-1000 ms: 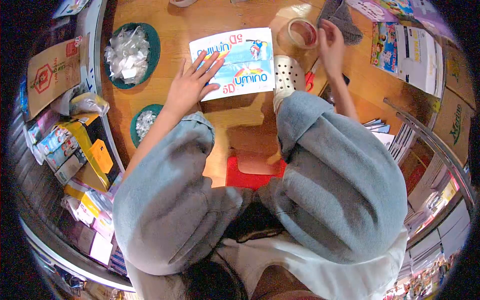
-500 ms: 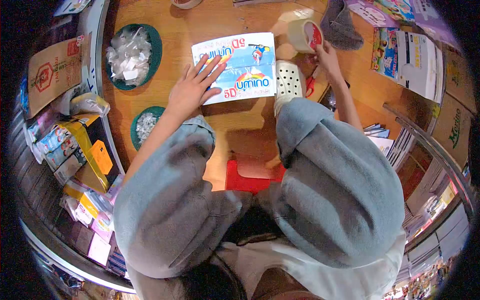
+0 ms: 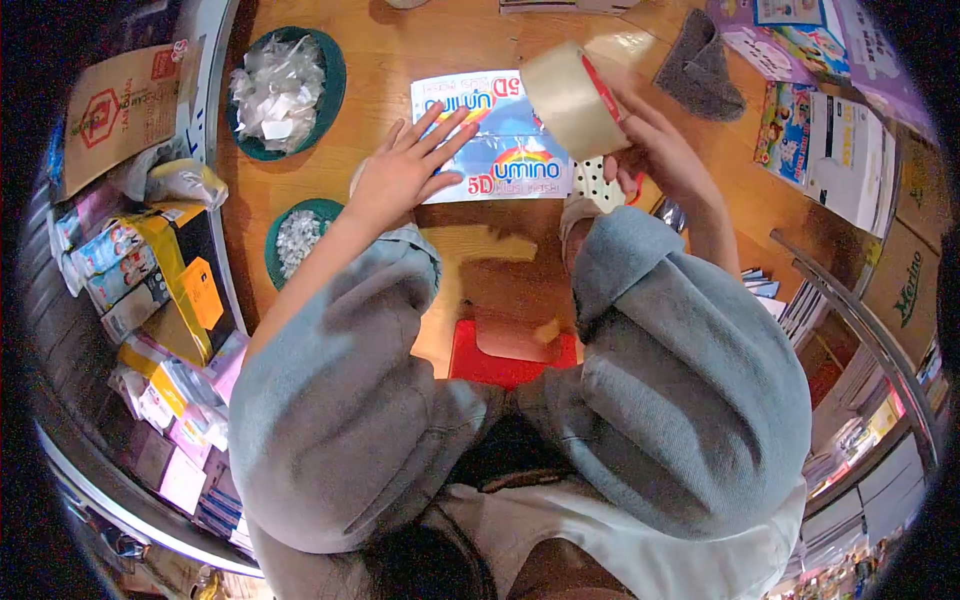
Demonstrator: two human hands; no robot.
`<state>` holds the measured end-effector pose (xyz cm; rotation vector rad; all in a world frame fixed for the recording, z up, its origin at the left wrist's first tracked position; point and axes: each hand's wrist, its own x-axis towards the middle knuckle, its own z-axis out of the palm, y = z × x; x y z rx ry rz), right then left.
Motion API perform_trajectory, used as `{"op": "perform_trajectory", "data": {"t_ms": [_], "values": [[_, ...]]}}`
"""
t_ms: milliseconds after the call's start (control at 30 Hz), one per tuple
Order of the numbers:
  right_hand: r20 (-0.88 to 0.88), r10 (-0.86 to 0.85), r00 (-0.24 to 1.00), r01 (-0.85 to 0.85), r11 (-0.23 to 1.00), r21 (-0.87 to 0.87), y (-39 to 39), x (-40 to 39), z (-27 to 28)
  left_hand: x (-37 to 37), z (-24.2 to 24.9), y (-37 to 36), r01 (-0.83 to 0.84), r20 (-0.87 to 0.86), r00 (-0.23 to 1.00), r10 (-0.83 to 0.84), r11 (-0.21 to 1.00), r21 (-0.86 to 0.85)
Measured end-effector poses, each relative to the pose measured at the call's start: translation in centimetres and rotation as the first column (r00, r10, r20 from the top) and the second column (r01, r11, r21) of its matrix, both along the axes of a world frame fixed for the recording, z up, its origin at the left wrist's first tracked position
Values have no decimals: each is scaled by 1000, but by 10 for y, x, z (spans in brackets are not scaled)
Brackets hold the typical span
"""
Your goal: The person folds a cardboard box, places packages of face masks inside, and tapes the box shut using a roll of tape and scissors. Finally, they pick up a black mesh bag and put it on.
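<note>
A white and blue printed packet [image 3: 525,140] marked "umino" and "5D" lies flat on the wooden floor. My left hand [image 3: 405,172] rests on its left part, fingers spread. In my right hand [image 3: 665,150] is a wide roll of clear tape [image 3: 572,105] with a red inner core, held above the packet's upper right corner. The roll hides that corner. Beneath my right hand shows a white shoe [image 3: 597,182] with black dots.
Two green baskets, a larger one [image 3: 333,108] with clear plastic scraps and a smaller one [image 3: 275,252] with white bits, stand left. A grey cloth [image 3: 700,75] lies upper right. A red stool [image 3: 510,370] shows between the knees. Shelves flank both sides.
My right hand has brought the tape roll left and closer to the camera, over the packet's corner. My left hand stays spread on the packet. The whole view has shifted slightly.
</note>
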<state>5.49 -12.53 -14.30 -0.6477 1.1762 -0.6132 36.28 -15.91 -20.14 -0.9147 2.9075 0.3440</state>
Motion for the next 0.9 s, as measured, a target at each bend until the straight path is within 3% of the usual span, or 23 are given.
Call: {"op": "perform_trajectory", "data": {"t_ms": [67,367,467,567,667,700,900], "values": [[109,28,994,-37,996,80,0,4,-3,1,-4,0,2,0,1000,-2,1000,-2],[147,179,973,-187,982,37,8,19,-18,2,5,0,-8,11,1000,7,998,63],[68,211,975,-213,977,16,4,27,-25,3,3,-1,12,-35,999,-9,998,66],[96,249,964,-251,968,14,2,26,-31,4,5,-4,-92,-224,963,146,967,237],[104,235,966,-240,970,35,5,26,-37,1,19,-14,-160,-333,786,521,692,704],[87,223,971,-227,973,41,5,27,-38,-3,25,-16,-155,-321,759,566,637,755],[90,186,978,-191,980,49,5,32,-31,-21,54,-17,-37,-479,774,415,784,620]]}}
